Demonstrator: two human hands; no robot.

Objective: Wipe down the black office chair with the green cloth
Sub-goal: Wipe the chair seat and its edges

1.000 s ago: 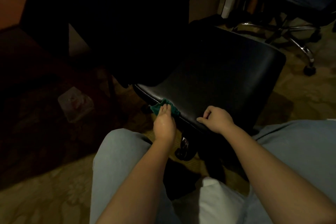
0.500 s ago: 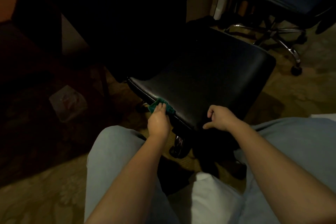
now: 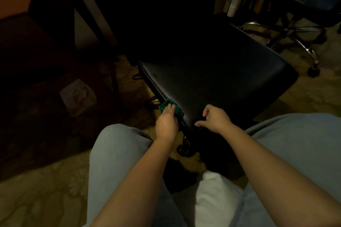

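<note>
at near-left edge of chair (image 3: 221, 79) seat | green cloth (image 3: 179, 112) pressed under left hand (image 3: 167, 125), fingers flat | right hand (image 3: 215, 119) curled on near corner, likely steadying | step: wiping seat rim | next: slide cloth along edge, keep pressure

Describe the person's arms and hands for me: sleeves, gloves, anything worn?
Both forearms are bare to the frame's edge, no sleeves showing. The left hand and right hand wear no gloves; no watch, ring or band shows in the dim light. The left hand's back has a wet sheen.
</note>
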